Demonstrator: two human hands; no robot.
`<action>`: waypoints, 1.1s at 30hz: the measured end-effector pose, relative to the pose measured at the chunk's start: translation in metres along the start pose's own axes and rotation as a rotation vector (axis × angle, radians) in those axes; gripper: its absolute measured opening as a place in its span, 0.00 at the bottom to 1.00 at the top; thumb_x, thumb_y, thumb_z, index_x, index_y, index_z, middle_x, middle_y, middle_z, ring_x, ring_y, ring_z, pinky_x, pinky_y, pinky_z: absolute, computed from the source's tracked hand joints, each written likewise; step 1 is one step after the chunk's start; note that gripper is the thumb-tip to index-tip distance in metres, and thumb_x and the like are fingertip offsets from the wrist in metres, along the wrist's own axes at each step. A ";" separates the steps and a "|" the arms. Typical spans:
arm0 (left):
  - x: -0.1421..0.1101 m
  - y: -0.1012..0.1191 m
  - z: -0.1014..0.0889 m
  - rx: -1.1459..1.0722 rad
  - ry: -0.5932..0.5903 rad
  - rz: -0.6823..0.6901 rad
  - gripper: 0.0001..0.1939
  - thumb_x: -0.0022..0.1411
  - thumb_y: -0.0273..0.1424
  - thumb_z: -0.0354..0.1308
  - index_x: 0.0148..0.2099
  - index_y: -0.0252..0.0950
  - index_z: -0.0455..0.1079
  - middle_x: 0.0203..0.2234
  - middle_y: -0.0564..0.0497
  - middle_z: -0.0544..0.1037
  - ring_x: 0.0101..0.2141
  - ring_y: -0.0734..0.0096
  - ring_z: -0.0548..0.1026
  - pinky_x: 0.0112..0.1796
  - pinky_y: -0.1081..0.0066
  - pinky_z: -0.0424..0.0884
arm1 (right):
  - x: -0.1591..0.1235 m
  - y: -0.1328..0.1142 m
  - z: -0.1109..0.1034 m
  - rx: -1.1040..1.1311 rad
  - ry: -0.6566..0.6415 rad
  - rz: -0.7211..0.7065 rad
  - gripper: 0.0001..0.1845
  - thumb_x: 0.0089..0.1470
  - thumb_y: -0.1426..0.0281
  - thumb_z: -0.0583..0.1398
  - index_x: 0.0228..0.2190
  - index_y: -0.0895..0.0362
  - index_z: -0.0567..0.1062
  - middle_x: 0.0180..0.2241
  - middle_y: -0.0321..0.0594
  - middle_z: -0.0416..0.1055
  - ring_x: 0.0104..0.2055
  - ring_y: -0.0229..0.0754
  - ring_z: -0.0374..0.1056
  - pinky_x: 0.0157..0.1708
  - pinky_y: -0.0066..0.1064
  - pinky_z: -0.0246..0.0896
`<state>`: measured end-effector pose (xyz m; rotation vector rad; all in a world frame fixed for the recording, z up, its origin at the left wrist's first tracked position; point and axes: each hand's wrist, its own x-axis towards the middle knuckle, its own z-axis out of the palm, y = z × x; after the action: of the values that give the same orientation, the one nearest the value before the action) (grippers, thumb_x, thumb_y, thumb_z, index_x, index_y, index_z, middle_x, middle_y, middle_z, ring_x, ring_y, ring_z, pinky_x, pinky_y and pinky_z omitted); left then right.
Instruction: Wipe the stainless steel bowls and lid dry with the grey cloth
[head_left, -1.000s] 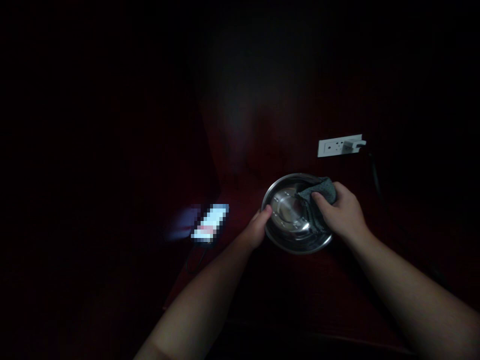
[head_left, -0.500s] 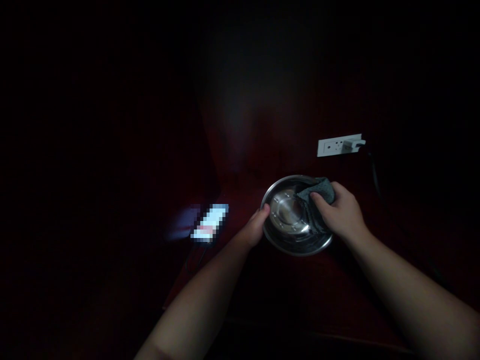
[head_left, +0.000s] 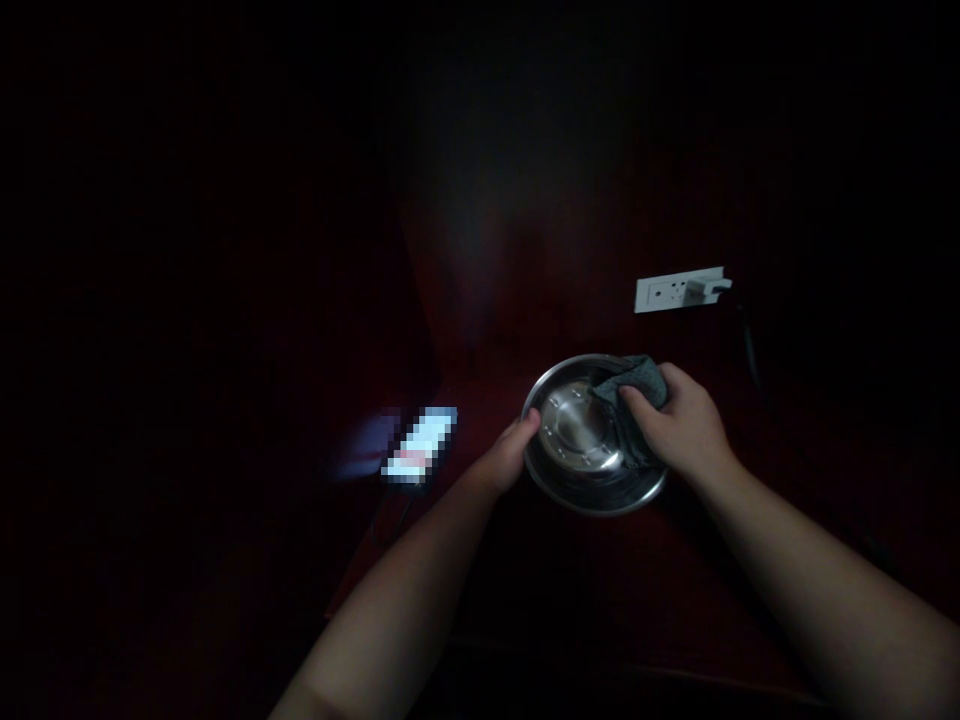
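A shiny steel bowl [head_left: 576, 425] is tilted so that its inside faces me. My left hand [head_left: 513, 450] grips its left rim, thumb over the edge and the other fingers hidden behind. On the right side, my right hand [head_left: 686, 420] is closed on a dark grey-green cloth [head_left: 643, 385], which is folded over the bowl's right rim and hangs down its inner wall. The fingers of that hand behind the rim are out of sight.
Left of my left forearm lies a lit phone [head_left: 421, 447], its screen pixelated, with a thin cable. A white wall socket [head_left: 679, 290] holds a plugged-in charger with a dark cord. The dark red tabletop [head_left: 570, 600] is dimly lit.
The bowl has shifted very slightly downward and its tilt differs a little. Both hands keep their grips, and the cloth stays at the right rim.
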<state>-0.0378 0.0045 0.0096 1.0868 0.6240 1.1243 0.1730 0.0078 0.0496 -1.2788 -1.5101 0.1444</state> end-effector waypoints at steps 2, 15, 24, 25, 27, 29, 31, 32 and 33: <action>-0.002 -0.001 0.002 0.002 -0.008 0.030 0.30 0.51 0.52 0.60 0.48 0.33 0.73 0.43 0.42 0.79 0.51 0.51 0.71 0.56 0.57 0.59 | 0.000 -0.001 -0.001 -0.007 0.006 0.000 0.11 0.46 0.60 0.59 0.24 0.54 0.65 0.22 0.35 0.66 0.25 0.40 0.62 0.26 0.31 0.55; -0.018 0.004 0.022 0.027 -0.239 0.255 0.43 0.44 0.46 0.67 0.60 0.38 0.60 0.53 0.40 0.71 0.56 0.46 0.65 0.55 0.54 0.60 | 0.003 0.002 0.003 0.111 0.041 0.121 0.14 0.46 0.58 0.60 0.28 0.56 0.70 0.24 0.36 0.69 0.25 0.40 0.65 0.24 0.31 0.58; -0.014 0.004 0.025 -0.024 -0.260 0.276 0.48 0.42 0.45 0.68 0.63 0.37 0.55 0.53 0.38 0.71 0.57 0.45 0.65 0.56 0.54 0.58 | 0.001 0.003 0.005 0.139 0.028 0.102 0.14 0.47 0.59 0.60 0.31 0.57 0.73 0.28 0.40 0.72 0.29 0.43 0.68 0.28 0.34 0.62; -0.013 0.003 0.025 -0.028 -0.261 0.279 0.49 0.41 0.44 0.69 0.63 0.37 0.55 0.53 0.38 0.71 0.57 0.46 0.65 0.56 0.54 0.58 | 0.001 0.004 0.005 0.155 0.023 0.092 0.14 0.47 0.60 0.60 0.32 0.57 0.73 0.30 0.40 0.73 0.30 0.43 0.69 0.29 0.34 0.63; -0.012 0.003 0.025 -0.032 -0.258 0.278 0.48 0.41 0.44 0.69 0.63 0.36 0.56 0.52 0.38 0.72 0.56 0.46 0.66 0.56 0.54 0.58 | 0.001 0.005 0.006 0.179 0.015 0.075 0.14 0.47 0.60 0.60 0.34 0.56 0.73 0.32 0.41 0.74 0.32 0.44 0.70 0.32 0.35 0.64; -0.011 0.003 0.025 -0.041 -0.237 0.269 0.45 0.41 0.42 0.69 0.61 0.35 0.59 0.51 0.39 0.73 0.54 0.46 0.67 0.55 0.54 0.59 | 0.001 0.007 0.007 0.183 0.000 0.080 0.14 0.47 0.60 0.60 0.35 0.56 0.73 0.33 0.41 0.74 0.33 0.45 0.70 0.33 0.36 0.65; -0.011 0.003 0.025 -0.059 -0.194 0.264 0.41 0.43 0.41 0.68 0.59 0.36 0.62 0.51 0.40 0.73 0.54 0.48 0.68 0.55 0.55 0.60 | 0.000 0.008 0.007 0.163 -0.020 0.097 0.15 0.48 0.59 0.60 0.35 0.55 0.73 0.32 0.41 0.74 0.33 0.46 0.70 0.33 0.37 0.65; -0.011 0.003 0.024 -0.069 -0.168 0.262 0.40 0.43 0.41 0.67 0.58 0.36 0.63 0.51 0.41 0.74 0.54 0.48 0.68 0.55 0.56 0.60 | -0.001 0.008 0.007 0.147 -0.028 0.100 0.15 0.48 0.59 0.60 0.34 0.55 0.73 0.32 0.41 0.74 0.32 0.46 0.70 0.32 0.37 0.65; -0.010 0.003 0.024 -0.079 -0.144 0.256 0.38 0.44 0.41 0.67 0.58 0.36 0.64 0.51 0.42 0.74 0.54 0.49 0.68 0.54 0.57 0.61 | -0.001 0.008 0.007 0.132 -0.034 0.098 0.15 0.48 0.59 0.59 0.34 0.55 0.72 0.31 0.41 0.74 0.32 0.46 0.70 0.31 0.37 0.65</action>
<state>-0.0228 -0.0136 0.0207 1.1906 0.3306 1.2654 0.1725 0.0132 0.0410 -1.2501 -1.4424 0.3257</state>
